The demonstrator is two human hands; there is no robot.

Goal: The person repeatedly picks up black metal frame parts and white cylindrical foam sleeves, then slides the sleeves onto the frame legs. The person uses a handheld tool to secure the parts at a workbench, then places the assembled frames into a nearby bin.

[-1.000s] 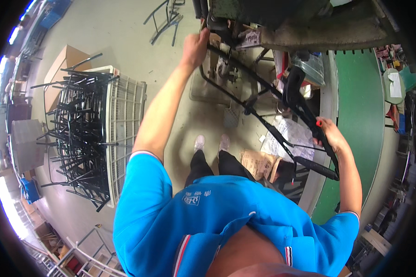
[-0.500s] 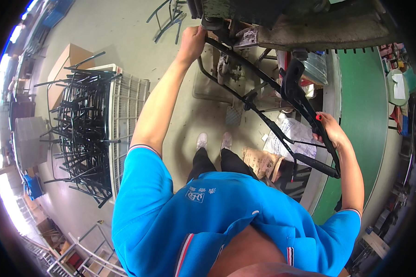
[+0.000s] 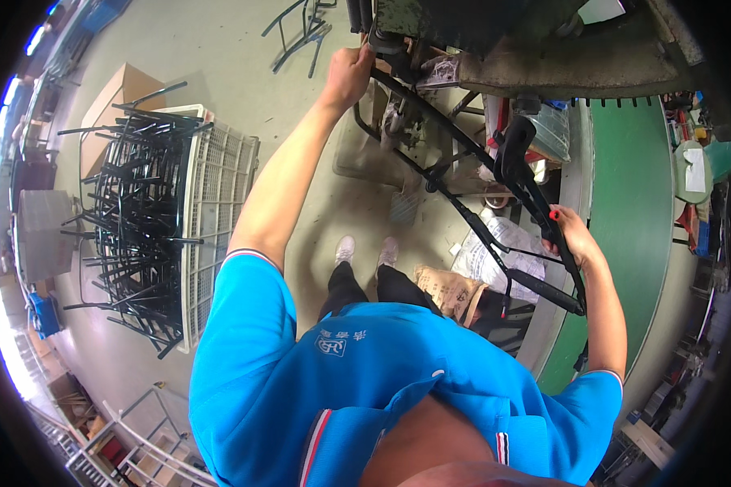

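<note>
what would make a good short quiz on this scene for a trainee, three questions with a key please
1. True or false: the right grip is open and clear of the frame.
2. Choose one. The long strip running past the right grip is: a) red b) green c) white
3. What is heaped at the white crate?

Key:
1. False: it is closed on the frame.
2. b
3. Black tubes.
</note>
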